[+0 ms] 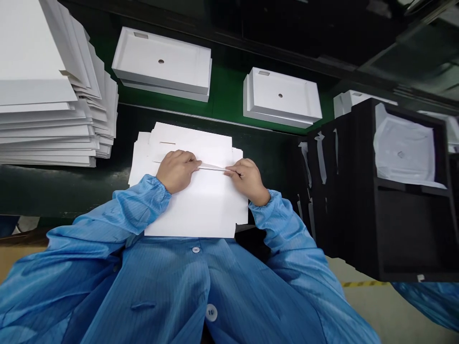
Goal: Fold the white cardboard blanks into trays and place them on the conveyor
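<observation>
A flat white die-cut cardboard sheet (201,205) lies on the dark bench in front of me, on top of a few similar sheets. My left hand (176,170) is closed, its fingers pressing a narrow flap (213,167) along a fold line on the sheet. My right hand (247,179) is closed too, pinching the other end of that same flap. Both arms wear blue sleeves.
A tall stack of white cardboard blanks (53,95) stands at the left. Two folded white trays (163,64) (281,98) sit on the green belt (225,91) behind. A black rack (394,191) with white inserts stands at the right.
</observation>
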`<state>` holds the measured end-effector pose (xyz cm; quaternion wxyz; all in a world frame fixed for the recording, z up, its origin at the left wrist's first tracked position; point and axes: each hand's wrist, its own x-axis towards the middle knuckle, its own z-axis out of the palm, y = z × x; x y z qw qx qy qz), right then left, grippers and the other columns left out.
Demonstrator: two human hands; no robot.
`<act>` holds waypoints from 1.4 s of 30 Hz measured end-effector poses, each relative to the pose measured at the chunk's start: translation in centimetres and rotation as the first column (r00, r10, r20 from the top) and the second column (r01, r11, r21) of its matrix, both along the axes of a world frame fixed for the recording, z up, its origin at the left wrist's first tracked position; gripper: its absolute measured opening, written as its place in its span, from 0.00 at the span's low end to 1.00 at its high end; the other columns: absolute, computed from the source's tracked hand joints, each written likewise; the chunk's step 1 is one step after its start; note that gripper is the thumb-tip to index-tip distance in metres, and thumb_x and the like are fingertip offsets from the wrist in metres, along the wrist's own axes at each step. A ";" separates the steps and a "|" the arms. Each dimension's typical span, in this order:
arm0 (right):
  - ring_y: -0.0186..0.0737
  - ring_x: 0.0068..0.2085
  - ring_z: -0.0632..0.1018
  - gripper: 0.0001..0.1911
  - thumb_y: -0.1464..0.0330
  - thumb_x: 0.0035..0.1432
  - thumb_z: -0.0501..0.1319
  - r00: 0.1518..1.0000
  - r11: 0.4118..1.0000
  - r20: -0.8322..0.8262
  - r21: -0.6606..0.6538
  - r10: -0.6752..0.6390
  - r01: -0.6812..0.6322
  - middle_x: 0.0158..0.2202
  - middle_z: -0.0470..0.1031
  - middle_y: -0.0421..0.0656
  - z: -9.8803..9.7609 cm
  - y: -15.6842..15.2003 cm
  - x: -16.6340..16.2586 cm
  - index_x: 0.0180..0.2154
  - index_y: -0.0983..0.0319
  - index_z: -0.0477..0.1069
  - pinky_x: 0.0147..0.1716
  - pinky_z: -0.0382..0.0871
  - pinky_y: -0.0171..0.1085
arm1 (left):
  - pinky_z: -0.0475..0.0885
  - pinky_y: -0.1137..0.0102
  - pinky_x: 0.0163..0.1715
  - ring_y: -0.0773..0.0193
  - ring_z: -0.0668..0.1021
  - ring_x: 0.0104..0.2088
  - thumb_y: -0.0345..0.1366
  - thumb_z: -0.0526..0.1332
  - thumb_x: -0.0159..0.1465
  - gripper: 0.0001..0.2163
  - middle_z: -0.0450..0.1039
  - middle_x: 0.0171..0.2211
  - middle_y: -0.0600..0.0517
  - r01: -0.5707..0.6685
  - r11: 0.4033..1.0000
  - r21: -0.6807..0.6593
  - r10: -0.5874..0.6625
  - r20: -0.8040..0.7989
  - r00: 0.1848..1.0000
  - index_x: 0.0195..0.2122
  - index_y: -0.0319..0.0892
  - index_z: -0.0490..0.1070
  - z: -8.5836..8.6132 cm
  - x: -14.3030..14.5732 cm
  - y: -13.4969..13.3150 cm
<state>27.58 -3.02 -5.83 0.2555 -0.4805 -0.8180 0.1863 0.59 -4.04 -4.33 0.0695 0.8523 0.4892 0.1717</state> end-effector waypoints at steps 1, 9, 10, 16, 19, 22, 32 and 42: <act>0.43 0.36 0.74 0.12 0.62 0.66 0.60 1.000 1.000 0.026 0.021 0.005 -0.005 0.32 0.76 0.45 0.0 -0.2 0.0 0.38 0.60 0.82 0.43 0.68 0.44 | 0.65 0.59 0.39 0.53 0.75 0.43 0.34 0.55 0.70 0.14 0.78 0.42 0.46 0.001 1.000 0.016 -0.001 -0.008 1.000 0.47 0.45 0.80 -0.1 0.0 0.0; 0.45 0.38 0.71 0.18 0.63 0.71 0.52 0.913 0.958 0.402 0.225 0.072 -0.175 0.32 0.76 0.48 0.7 -0.6 0.4 0.41 0.62 0.80 0.41 0.60 0.44 | 0.61 0.59 0.36 0.56 0.74 0.36 0.31 0.52 0.70 0.15 0.76 0.35 0.44 0.033 0.990 0.135 -0.022 -0.080 0.997 0.46 0.43 0.81 -0.8 0.1 0.1; 0.45 0.38 0.70 0.18 0.64 0.71 0.52 0.902 0.953 0.424 0.233 0.078 -0.191 0.32 0.76 0.48 0.8 -0.5 0.4 0.40 0.62 0.80 0.40 0.60 0.44 | 0.61 0.59 0.36 0.56 0.73 0.36 0.31 0.53 0.70 0.15 0.76 0.34 0.44 0.035 0.989 0.144 -0.024 -0.082 0.996 0.46 0.43 0.81 -0.8 0.1 0.1; 0.45 0.37 0.70 0.20 0.63 0.71 0.51 0.912 0.963 0.403 0.206 0.076 -0.171 0.31 0.75 0.48 0.6 0.1 0.4 0.38 0.62 0.80 0.40 0.61 0.43 | 0.60 0.60 0.36 0.56 0.73 0.36 0.33 0.55 0.69 0.14 0.74 0.33 0.45 0.014 0.989 0.144 -0.006 -0.055 0.998 0.43 0.43 0.82 -0.9 0.1 0.1; 0.45 0.39 0.72 0.20 0.62 0.71 0.51 0.932 0.977 0.358 0.167 0.063 -0.131 0.34 0.76 0.48 0.7 -0.3 0.4 0.41 0.63 0.80 0.43 0.64 0.43 | 0.61 0.59 0.37 0.55 0.74 0.37 0.32 0.56 0.68 0.12 0.75 0.34 0.45 0.003 0.992 0.122 -0.001 -0.014 1.000 0.43 0.44 0.82 -1.0 0.1 0.1; 0.47 0.42 0.73 0.20 0.61 0.72 0.51 0.924 0.981 0.378 0.156 0.052 -0.119 0.39 0.77 0.49 1.4 -1.0 -0.5 0.48 0.63 0.78 0.46 0.64 0.44 | 0.62 0.59 0.37 0.55 0.74 0.39 0.33 0.57 0.68 0.12 0.75 0.35 0.45 -0.007 0.996 0.094 0.005 0.016 1.000 0.42 0.44 0.82 -1.0 0.1 0.1; 0.46 0.42 0.73 0.18 0.62 0.71 0.52 0.891 0.974 0.409 0.017 0.199 -0.225 0.39 0.77 0.49 2.4 0.5 -8.1 0.45 0.63 0.79 0.46 0.64 0.42 | 0.67 0.58 0.43 0.54 0.77 0.43 0.37 0.58 0.69 0.12 0.77 0.40 0.45 -0.017 0.999 -0.029 0.017 0.005 1.000 0.46 0.45 0.81 -0.1 -0.8 -0.1; 0.49 0.45 0.72 0.21 0.56 0.69 0.54 0.939 0.986 0.303 -0.003 0.162 -0.169 0.43 0.74 0.50 1.9 -0.4 -8.9 0.52 0.61 0.76 0.49 0.63 0.45 | 0.68 0.57 0.52 0.53 0.75 0.49 0.39 0.60 0.68 0.13 0.76 0.46 0.47 -0.002 0.983 -0.182 0.011 0.049 0.999 0.49 0.45 0.80 0.3 -4.6 -0.1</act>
